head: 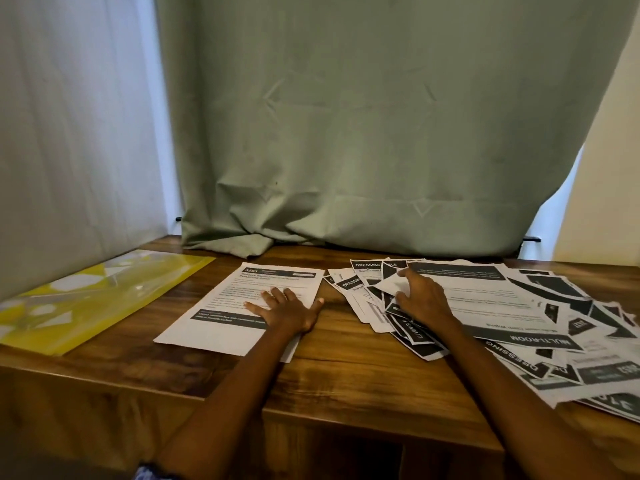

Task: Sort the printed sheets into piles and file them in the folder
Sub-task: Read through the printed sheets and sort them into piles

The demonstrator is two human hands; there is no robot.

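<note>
My left hand [289,311] lies flat, fingers spread, on the sorted sheet [242,306]; my right hand [420,299] pinches one from the messy heap [519,327] at three o'clock, folder [86,299] at nine; neighbours may drag along

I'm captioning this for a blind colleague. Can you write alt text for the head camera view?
A person's left hand lies flat on a neat pile of printed sheets while the right hand picks through a messy spread of sheets on a wooden table. A yellow folder lies at the far left, and a green curtain hangs behind.
</note>
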